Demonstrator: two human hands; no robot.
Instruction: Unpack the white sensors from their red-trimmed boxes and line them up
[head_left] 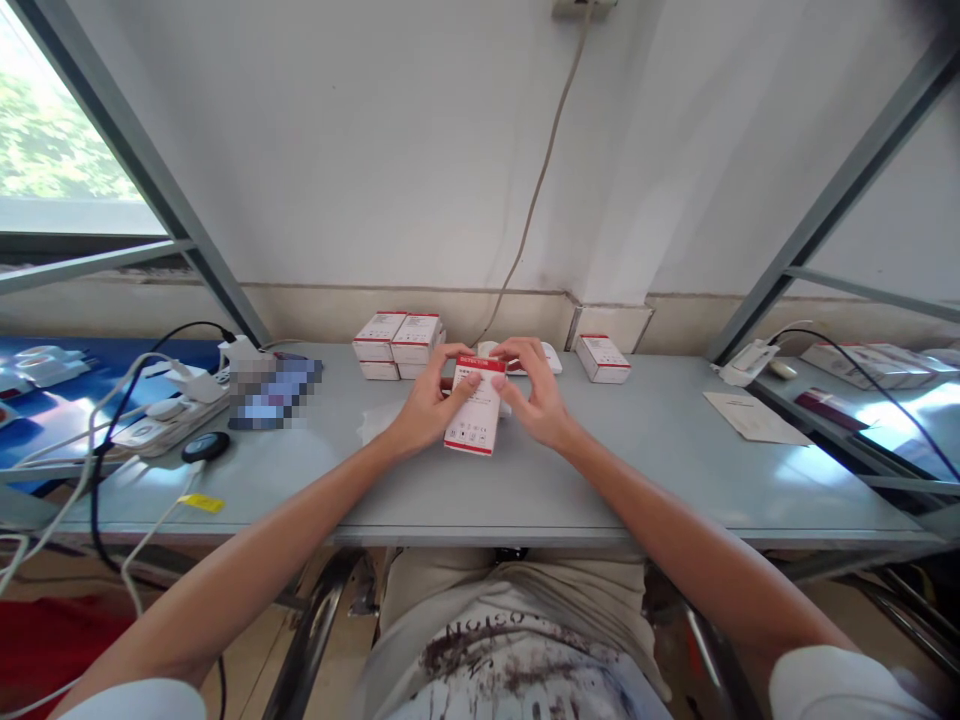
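Note:
A small white box with a red top band [475,408] stands tilted over the middle of the grey table [645,470]. My left hand [424,405] grips its left side, thumb on the front face. My right hand [536,395] holds the right side, with fingers curled over the box's top end. A stack of matching red-and-white boxes [397,343] sits just behind my left hand. One more such box [602,357] lies behind my right hand, near the wall.
A power strip with white chargers and cables [169,415], a round black puck [205,446] and a yellow tag [201,503] lie at the left. A paper sheet [754,416] and a white adapter [746,362] lie at the right. Metal frame posts rise on both sides.

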